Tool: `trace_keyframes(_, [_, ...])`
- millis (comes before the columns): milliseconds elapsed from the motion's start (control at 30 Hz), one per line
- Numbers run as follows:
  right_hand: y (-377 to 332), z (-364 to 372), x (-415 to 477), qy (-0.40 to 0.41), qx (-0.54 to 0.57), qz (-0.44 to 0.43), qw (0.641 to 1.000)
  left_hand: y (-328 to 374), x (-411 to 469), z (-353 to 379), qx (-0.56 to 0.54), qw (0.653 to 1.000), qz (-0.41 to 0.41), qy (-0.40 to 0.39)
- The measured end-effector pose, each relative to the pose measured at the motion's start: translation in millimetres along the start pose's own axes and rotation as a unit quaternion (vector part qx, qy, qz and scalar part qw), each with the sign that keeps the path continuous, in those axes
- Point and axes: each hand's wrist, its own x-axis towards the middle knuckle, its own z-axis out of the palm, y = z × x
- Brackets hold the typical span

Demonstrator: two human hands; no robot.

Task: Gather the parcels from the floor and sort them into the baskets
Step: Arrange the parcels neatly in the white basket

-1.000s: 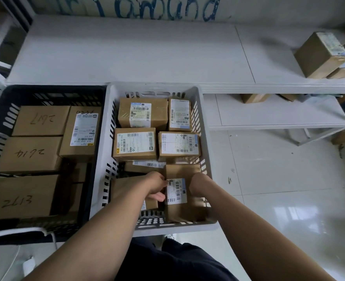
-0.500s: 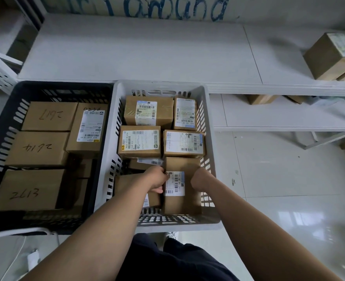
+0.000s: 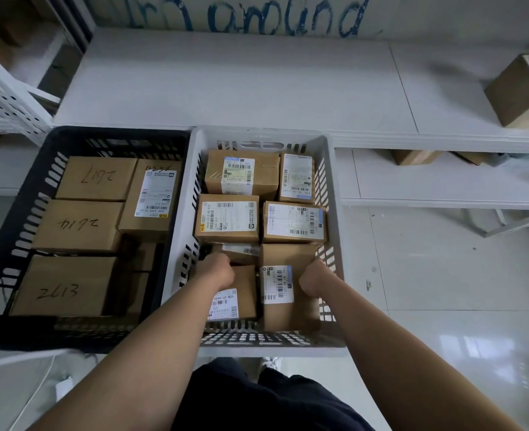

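A white basket [image 3: 258,340] stands in front of me with several brown labelled parcels in it. In its near right corner sits a tall parcel [image 3: 288,256] with a white label. My right hand [image 3: 316,279] grips that parcel's right edge, fingers curled out of sight. My left hand [image 3: 217,272] is off it now. Its fingers curl over the far edge of the low parcel [image 3: 245,283] in the near left corner. To the left, a black basket [image 3: 117,132] holds several parcels with handwritten numbers.
Behind both baskets runs a white shelf [image 3: 226,82], with a cardboard box [image 3: 519,91] at its far right. More boxes [image 3: 412,157] lie on the lower shelf. A glossy tiled floor [image 3: 443,275] spreads to the right. A white perforated rack [image 3: 5,98] stands at the left.
The tall parcel has settled lower into the white basket's near right corner. My left hand let go of it and shifted left onto the neighbouring low parcel. My right hand stayed on the tall parcel.
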Motion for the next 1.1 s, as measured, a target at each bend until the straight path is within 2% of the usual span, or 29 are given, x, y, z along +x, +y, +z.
trace_keyframes(233, [-3.3,-0.9,-7.9,0.062,-0.039,-0.011,0.997,-2.6,5.5,6.4,-0.002,0.998,0.029,-0.054])
trace_keyframes(333, [-7.3,-3.3,-7.5,0.106,-0.068,-0.079,0.989,-0.4,6.9,9.8,-0.016,0.999,0.014,-0.045])
trace_keyframes(467, [-11.8,-1.2,-5.1,0.089,-0.151,-0.186,0.967,-2.7,7.1,5.1,-0.003,1.000,-0.002,-0.027])
trace_keyframes(567, [-12.6,0.0,-1.8,0.085,-0.205,-0.223,0.949,-6.3,9.7,3.3,0.016,0.999,-0.006,-0.032])
trace_keyframes(867, [-8.8,6.0,9.8,0.071,-0.260,-0.235,0.934,-17.0,8.3,5.9,0.089,0.995,0.003,-0.049])
trace_keyframes(1100, [-11.8,5.5,12.3,0.071,-0.284,-0.224,0.930,-17.2,11.6,5.8,0.062,0.997,0.023,-0.051])
